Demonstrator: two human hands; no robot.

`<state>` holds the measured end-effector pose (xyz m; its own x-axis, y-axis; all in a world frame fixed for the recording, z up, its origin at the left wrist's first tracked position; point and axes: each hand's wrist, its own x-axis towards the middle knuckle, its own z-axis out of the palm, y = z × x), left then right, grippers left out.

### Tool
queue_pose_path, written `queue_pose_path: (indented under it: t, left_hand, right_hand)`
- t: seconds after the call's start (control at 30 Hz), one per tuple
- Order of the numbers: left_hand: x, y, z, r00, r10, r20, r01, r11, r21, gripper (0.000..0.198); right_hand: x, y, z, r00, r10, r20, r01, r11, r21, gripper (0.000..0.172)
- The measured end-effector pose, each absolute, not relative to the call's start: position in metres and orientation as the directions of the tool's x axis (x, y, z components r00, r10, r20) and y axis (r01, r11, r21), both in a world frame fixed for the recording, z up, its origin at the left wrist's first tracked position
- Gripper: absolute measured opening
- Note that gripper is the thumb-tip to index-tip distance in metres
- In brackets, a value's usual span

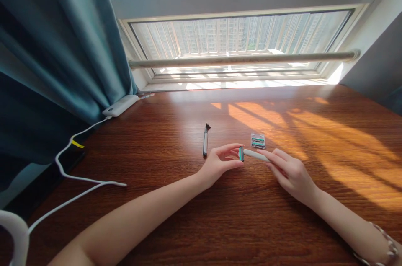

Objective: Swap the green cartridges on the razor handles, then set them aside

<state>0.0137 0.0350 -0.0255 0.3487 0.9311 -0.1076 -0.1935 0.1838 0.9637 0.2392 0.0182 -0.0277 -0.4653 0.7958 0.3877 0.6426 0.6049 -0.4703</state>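
Near the middle of the wooden table, my left hand (220, 161) pinches a green and black razor cartridge (241, 153) by its two ends, between thumb and fingers. My right hand (290, 172) grips a pale razor handle (256, 155), whose tip meets or nearly meets the cartridge; whether they are joined I cannot tell. Just beyond the handle lies a clear case (258, 140) with green and black cartridges in it. A second razor (205, 140), grey and black with a dark head, lies to the left of the case, beyond my left hand.
A white power bank (121, 106) lies at the far left edge by the blue curtain (94, 40). From it a white cable (81, 179) runs over the left side of the table (176, 224). A window with a horizontal rail (245, 60) stands behind the table.
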Motion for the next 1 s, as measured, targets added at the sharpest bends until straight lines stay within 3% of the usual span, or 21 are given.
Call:
queue_pose_path:
  t: [0.2,0.33,0.5,1.0]
  left_hand:
    - [0.0129,0.0345,-0.0262,0.370,0.925,-0.086,-0.216,0.175,0.961,0.042]
    - [0.0129,0.0329,-0.0240,0.397,0.915,-0.068,-0.204,0.160,0.966,0.041]
    - [0.0128,0.0325,-0.0248,0.385,0.920,-0.065,-0.225,0.162,0.961,0.042]
    - [0.0121,0.0327,-0.0254,0.402,0.915,-0.016,-0.306,0.151,0.940,0.034]
  right_hand:
    - [0.2357,0.0152,-0.0265,-0.495,0.780,0.384,0.596,0.626,-0.503,0.037]
    - [0.2346,0.0135,-0.0269,-0.414,0.813,0.409,0.636,0.580,-0.510,0.036]
    - [0.2330,0.0108,-0.0265,-0.502,0.764,0.405,0.598,0.645,-0.475,0.036]
    - [0.2319,0.0125,-0.0289,-0.521,0.729,0.444,0.507,0.683,-0.527,0.036]
